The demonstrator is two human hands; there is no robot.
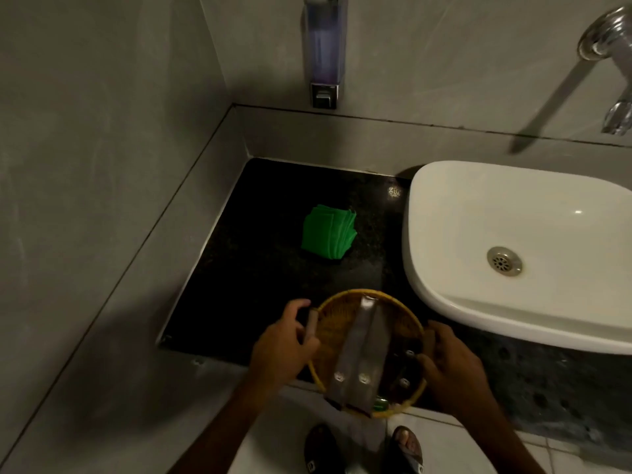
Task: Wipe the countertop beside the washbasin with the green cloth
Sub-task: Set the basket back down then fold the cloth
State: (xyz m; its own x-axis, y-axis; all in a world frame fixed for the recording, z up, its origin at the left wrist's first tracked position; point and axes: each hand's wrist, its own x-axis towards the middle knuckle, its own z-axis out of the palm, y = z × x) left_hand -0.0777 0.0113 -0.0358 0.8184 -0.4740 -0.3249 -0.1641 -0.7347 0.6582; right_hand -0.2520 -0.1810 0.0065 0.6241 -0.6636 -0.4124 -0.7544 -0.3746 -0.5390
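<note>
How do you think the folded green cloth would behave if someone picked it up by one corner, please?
The green cloth looks soft and thin, so it would probably go limp and unfold, since its stacked layers fan loosely at one edge. It likely weighs little. On the polished dark countertop it might slide easily when pushed.

I see a bright green cloth (329,232) on a black counter (260,289) with tiny pale speckles. The basin (513,248) is white — its drain (504,261) is silver. The basket (367,352) is yellow-brown. The walls (102,131) are grey — the dispenser (324,49) looks purple-blue.
</note>
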